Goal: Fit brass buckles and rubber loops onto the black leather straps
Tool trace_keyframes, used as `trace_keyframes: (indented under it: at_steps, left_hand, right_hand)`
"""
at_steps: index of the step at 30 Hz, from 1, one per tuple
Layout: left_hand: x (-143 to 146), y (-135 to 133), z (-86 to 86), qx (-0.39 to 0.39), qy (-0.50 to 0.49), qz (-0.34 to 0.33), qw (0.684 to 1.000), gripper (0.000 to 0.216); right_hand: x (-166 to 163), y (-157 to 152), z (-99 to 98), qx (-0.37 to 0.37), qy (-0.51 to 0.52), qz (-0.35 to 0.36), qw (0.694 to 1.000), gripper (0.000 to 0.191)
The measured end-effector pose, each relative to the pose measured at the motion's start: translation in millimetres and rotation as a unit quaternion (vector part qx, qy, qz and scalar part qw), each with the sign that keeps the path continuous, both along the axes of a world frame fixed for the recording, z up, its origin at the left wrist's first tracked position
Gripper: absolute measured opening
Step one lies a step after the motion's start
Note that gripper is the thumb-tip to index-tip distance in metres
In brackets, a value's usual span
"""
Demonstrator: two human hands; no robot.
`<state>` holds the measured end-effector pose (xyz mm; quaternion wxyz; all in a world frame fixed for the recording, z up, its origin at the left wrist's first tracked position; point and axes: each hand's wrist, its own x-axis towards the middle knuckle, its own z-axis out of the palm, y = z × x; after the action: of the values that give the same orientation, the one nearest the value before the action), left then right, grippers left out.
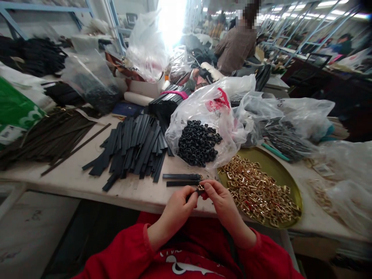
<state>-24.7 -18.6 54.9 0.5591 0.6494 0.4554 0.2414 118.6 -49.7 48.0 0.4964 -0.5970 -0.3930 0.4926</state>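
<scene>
My left hand [178, 204] and my right hand [221, 198] meet at the table's near edge, both pinched on a small black strap piece [198, 191] between the fingertips. Two finished black straps [181, 179] lie on the table just beyond my fingers. A round gold tray [271, 164] heaped with gold buckles [258, 192] sits right beside my right hand. An open clear bag holds black loops [198, 142] straight ahead. A pile of black leather strips [133, 147] lies to the left of it.
Long dark strips [46, 137] lie at the far left beside a green bag [14, 108]. More plastic bags [293, 116] crowd the right and back. A person in a brown top [236, 46] sits beyond the table, back turned.
</scene>
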Motion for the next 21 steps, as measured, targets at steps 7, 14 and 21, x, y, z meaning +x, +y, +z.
trace_keyframes:
  at_steps: [7, 14, 21]
  left_hand:
    - [-6.8, -17.4, 0.0, 0.105, 0.055, 0.003, 0.993, 0.022]
    - [-13.4, -26.7, 4.3, 0.133, 0.054, -0.017, 0.989, 0.023]
    - [-19.3, -29.7, 4.9, 0.027, 0.020, -0.015, 0.999, 0.018]
  right_hand:
    - [-13.4, -8.3, -2.1, -0.059, 0.248, -0.081, 0.964, 0.026]
    - [-32.5, -27.4, -3.0, -0.047, 0.295, -0.062, 0.952, 0.022]
    - [-26.3, -29.1, -0.8, -0.020, 0.277, -0.114, 0.954, 0.023]
